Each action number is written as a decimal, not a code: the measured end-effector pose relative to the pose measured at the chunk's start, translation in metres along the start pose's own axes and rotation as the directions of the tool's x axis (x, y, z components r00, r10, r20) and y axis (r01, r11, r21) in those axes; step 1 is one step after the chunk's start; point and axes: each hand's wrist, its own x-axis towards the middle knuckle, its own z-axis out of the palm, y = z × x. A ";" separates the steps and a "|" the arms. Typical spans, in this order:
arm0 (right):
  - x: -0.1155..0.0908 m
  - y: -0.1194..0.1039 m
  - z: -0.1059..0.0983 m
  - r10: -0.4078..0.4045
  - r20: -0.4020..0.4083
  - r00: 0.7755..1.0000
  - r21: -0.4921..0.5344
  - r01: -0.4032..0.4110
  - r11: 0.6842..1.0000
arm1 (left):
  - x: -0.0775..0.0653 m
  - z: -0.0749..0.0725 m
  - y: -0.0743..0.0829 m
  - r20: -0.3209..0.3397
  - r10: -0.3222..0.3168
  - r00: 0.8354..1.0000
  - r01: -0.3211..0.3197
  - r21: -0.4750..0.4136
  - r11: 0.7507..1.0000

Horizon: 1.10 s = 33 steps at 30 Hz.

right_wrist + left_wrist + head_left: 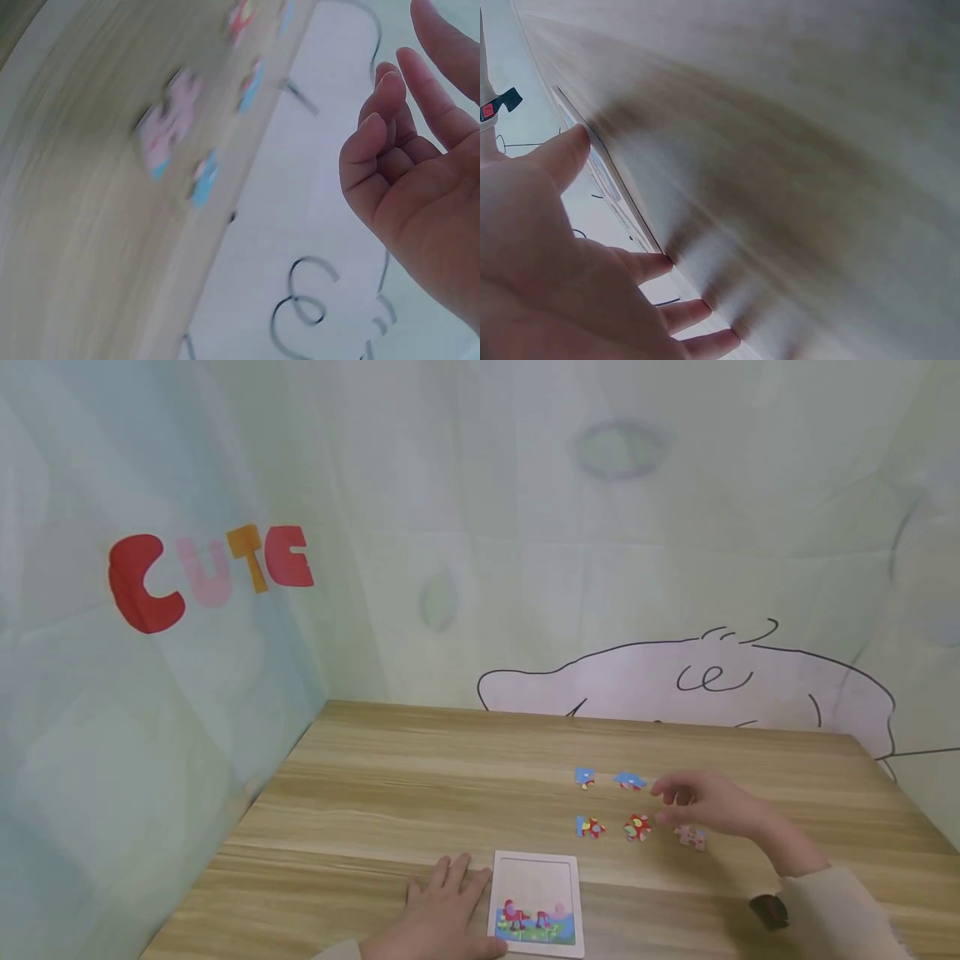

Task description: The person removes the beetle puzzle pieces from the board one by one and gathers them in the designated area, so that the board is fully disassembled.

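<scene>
My left hand [442, 914] lies flat on the table with fingers spread, its thumb at the lower left edge of a white-framed jigsaw puzzle board [579, 902]. The board's lower part shows red and pink figures on green and blue; its upper part is bare. My right hand [712, 806] hovers over the loose puzzle pieces, thumb and forefinger apart, other fingers loosely bent, holding nothing. Near it lie a pink piece [690, 837], a red flower-like piece [637, 827] and a blue piece [630, 780]. Another blue piece [204, 178] shows in the right wrist view.
Farther left lie a blue corner piece [583, 776] and a blue-and-red piece [590, 827]. A dark strap end [769, 911] sticks out by the right sleeve. Printed cloth [465, 527] hangs behind the wooden table [390, 777] and along its left side.
</scene>
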 end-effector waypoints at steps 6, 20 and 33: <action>0.009 -0.026 0.011 -0.029 0.018 0.999 0.011 0.028 1.000 | 0.000 -0.001 0.000 0.013 -0.001 1.000 0.001 -0.017 1.000; 0.031 -0.072 0.064 -0.211 0.169 0.963 0.099 0.196 0.976 | 0.002 0.000 -0.002 0.033 0.012 0.999 -0.013 0.018 1.000; 0.042 -0.099 0.106 -0.233 0.302 0.924 0.164 0.191 0.968 | 0.001 -0.001 0.000 0.019 0.009 1.000 -0.010 0.052 0.999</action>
